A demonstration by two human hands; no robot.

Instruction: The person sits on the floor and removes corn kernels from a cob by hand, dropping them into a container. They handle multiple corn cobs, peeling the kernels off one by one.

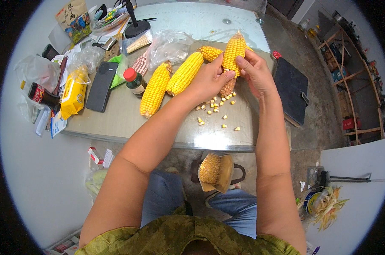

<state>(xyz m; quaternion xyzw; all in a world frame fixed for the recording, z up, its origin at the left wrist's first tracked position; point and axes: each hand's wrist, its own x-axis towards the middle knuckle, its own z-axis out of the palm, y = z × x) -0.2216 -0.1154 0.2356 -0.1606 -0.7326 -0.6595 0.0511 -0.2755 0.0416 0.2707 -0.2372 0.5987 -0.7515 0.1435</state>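
Between both hands, over the glass-topped table (179,127), is an upright ear of corn (235,52); its lower end is stripped to bare reddish cob. My left hand (211,78) grips the ear from the left with the thumb across its lower part. On the other side my right hand (257,71) holds it, the thumb pressed on the kernels. Loose kernels (216,109) are scattered beneath. Two full ears, one with a brown tip (155,89) and one brighter yellow (185,73), lie to the left. Another ear (210,53) lies partly hidden behind my left hand.
A red-capped bottle (135,83), black phone (102,86), yellow wipes pack (73,92) and cola bottle (44,96) crowd the left. Clear plastic bags (170,47) lie behind the ears. At the right edge is a dark notebook (290,91). An open bag of kernels (216,172) stands below the table edge.
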